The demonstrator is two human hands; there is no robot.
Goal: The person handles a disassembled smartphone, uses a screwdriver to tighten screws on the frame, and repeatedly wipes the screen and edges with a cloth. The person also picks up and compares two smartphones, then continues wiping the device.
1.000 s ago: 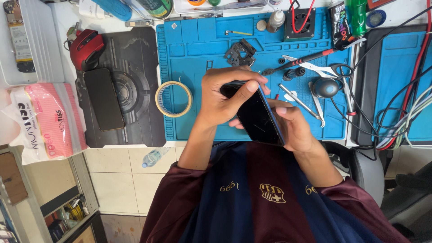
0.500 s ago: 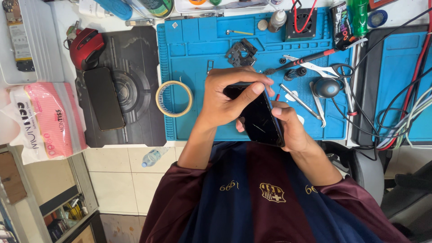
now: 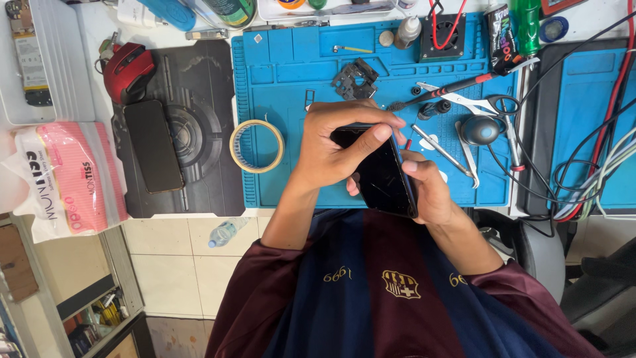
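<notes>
Blue mat (image 3: 291,79); half-hidden phone (image 3: 381,174).

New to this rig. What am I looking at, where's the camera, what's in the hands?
There is no machine here: a person works with two bare hands. The one picture comes from a camera worn on the head, looking down, so the workbench sits at the top and the person's striped shirt at the bottom.

Both hands hold a dark phone above a blue work mat. The left hand wraps over its top end; the right hand supports its side.

On the mat lie a roll of tape, tweezers, a small black part and a screwdriver. To the left, a second phone lies on a black mat, near a red mouse.
</notes>
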